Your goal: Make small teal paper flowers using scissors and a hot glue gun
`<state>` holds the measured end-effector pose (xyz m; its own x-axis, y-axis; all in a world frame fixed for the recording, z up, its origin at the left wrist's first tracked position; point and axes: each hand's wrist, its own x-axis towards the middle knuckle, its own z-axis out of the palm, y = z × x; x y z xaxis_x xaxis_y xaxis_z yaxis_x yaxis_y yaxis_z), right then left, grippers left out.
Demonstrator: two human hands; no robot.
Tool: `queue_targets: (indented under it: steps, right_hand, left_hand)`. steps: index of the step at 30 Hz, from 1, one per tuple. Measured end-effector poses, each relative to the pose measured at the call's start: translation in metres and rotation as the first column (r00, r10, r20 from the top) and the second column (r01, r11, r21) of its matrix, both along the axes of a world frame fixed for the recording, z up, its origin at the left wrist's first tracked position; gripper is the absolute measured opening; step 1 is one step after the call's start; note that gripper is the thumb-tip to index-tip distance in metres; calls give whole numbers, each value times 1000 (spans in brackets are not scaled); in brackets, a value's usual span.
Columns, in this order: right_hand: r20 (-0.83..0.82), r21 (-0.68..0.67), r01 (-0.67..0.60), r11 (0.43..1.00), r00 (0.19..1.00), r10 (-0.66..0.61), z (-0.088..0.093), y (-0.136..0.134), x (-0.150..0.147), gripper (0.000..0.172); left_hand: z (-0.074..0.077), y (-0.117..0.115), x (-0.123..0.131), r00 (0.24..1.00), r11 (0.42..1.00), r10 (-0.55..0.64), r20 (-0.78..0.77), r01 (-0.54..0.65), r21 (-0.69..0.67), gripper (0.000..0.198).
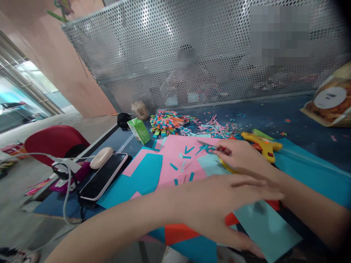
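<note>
My right hand [241, 155] is closed around a pair of scissors [204, 143], whose grey blades point left over a pink sheet of paper [170, 146]. A curved yellow part [227, 167] shows below that hand; I cannot tell whether it belongs to the scissors. In front, my left hand [219, 204] reaches across to the right with its fingers stretched and thumb apart. Beside its fingertips and thumb is a pale blue paper piece [271, 228]. Small teal paper strips [173, 166] lie scattered on the pink sheet, with larger teal paper [146, 170] to the left.
A yellow glue gun [263, 146] lies right of my right hand. Fringed paper pieces [167, 122] and shreds are heaped behind. A green carton [139, 130], a phone [105, 177] and cables stand or lie left. A perforated metal panel [131, 54] closes the back; a snack bag [333, 98] stands far right.
</note>
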<state>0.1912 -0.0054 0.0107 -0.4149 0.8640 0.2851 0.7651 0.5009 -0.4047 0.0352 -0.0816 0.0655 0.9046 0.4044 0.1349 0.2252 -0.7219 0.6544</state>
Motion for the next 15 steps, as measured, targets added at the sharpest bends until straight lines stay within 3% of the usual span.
queue_targets:
  steps: [2,5,8,11,12,15]
  right_hand:
    - [-9,-24,-2,1000,1000,2,1,-1,0,16]
    - [-34,-25,22,999,999,-23,2,-2,0,16]
    - [-38,8,28,1000,999,-28,1,-2,1,16]
    - [-14,44,56,997,998,-56,-1,-1,1,18]
    - [-6,48,60,997,998,-60,-2,-1,1,18]
    - [15,80,53,995,998,-54,-4,0,1,18]
  left_hand:
    - [9,0,-8,999,999,-33,19,33,-2,53]
    - [22,1,-19,997,999,44,66,-45,16,47]
    - [33,4,-32,945,936,171,277,-243,253,25]
    - [44,14,-50,839,731,272,472,-499,466,28]
    - [48,19,-57,829,628,281,484,-540,560,28]
    - [56,38,-79,851,252,275,447,-513,821,29]
